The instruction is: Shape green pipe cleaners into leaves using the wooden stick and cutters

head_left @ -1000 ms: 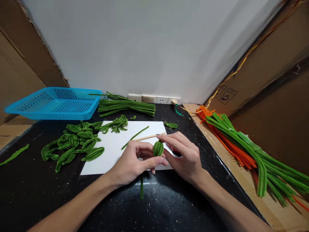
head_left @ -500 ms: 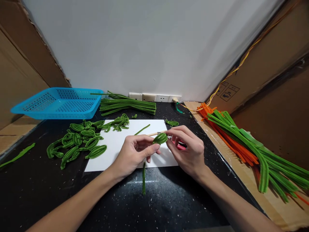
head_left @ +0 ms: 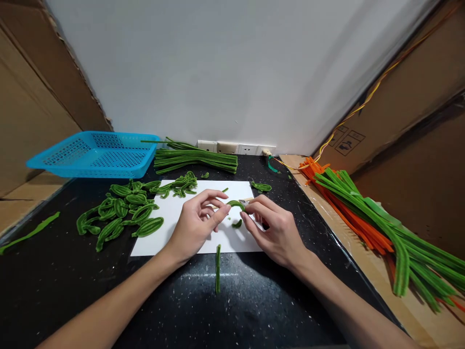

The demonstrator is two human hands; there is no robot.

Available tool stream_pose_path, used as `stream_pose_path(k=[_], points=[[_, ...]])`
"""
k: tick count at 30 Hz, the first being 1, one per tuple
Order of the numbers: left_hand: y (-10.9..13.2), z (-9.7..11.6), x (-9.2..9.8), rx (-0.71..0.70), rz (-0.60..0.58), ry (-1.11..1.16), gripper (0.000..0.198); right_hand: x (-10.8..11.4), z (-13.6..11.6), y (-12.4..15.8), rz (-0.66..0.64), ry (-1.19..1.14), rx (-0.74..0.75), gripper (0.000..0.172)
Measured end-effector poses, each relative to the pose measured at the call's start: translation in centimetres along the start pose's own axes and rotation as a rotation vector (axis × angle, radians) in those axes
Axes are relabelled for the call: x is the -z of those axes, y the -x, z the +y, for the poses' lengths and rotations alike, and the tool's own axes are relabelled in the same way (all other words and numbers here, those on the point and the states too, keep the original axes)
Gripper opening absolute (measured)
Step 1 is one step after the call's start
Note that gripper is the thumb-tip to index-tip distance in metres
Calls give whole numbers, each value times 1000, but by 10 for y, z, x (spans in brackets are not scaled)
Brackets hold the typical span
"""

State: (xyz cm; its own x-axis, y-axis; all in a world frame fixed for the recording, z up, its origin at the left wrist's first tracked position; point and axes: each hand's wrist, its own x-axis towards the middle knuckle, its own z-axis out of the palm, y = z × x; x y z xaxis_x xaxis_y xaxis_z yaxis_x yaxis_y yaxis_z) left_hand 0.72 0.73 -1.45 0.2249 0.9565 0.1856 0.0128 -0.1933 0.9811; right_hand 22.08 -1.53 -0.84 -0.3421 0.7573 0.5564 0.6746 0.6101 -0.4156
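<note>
Green fuzzy piece [head_left: 237, 203], one, is arched above one white sheet [head_left: 163, 245]. The right hand [head_left: 279, 227] pinches one end in its grip; the left hand [head_left: 194, 224] touches the other, whether gripping one cannot tell. One green scrap [head_left: 237, 224] lies beneath.

Head view of the work surface. Across the centre, above the white rectangular paper sheet [head_left: 150, 246], a curved green fuzzy strip [head_left: 236, 202] spans between the left hand [head_left: 203, 220] and the right hand [head_left: 272, 223]. Left of centre, a heap of green fuzzy leaf-shaped pieces [head_left: 136, 199] overlaps the sheet's left edge. Behind it, upper left, stands a blue perforated plastic basket [head_left: 96, 170]; to its right lies a dark-green fuzzy stem bundle [head_left: 196, 159]. Far right, bright-green fuzzy stems [head_left: 394, 237] lie over orange fuzzy stems [head_left: 363, 235].
</note>
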Motion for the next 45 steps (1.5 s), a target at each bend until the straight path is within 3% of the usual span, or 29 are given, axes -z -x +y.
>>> stream_pose_path(k=[6, 13, 17, 20, 25, 28, 38, 45], points=[[5, -4, 0, -256, 67, -400, 14, -2, 0, 2, -12, 31, -6, 17], [5, -6, 1, -308, 144, -456, 11, -2, -2, 2, 16, -5, 41, 12], [6, 1, -1, -281, 105, -424, 14, 0, -3, 2, 6, -113, 16, 13], [6, 7, -2, -229, -36, -330, 24, 1, -5, 2, 0, -201, 16, 12], [7, 7, -8, 31, -238, -39, 28, 2, -9, 1, -30, -326, -17, 15], [8, 5, -11, 105, -249, 74, 31, 3, -11, 0, -40, -413, -126, 19], [11, 1, -12, 77, -254, 118, 27, -7, -13, -2, -63, -802, -399, 36], [12, 1, -14, 128, -358, 156, 41, -11, -10, -2, -109, -962, -450, 38]])
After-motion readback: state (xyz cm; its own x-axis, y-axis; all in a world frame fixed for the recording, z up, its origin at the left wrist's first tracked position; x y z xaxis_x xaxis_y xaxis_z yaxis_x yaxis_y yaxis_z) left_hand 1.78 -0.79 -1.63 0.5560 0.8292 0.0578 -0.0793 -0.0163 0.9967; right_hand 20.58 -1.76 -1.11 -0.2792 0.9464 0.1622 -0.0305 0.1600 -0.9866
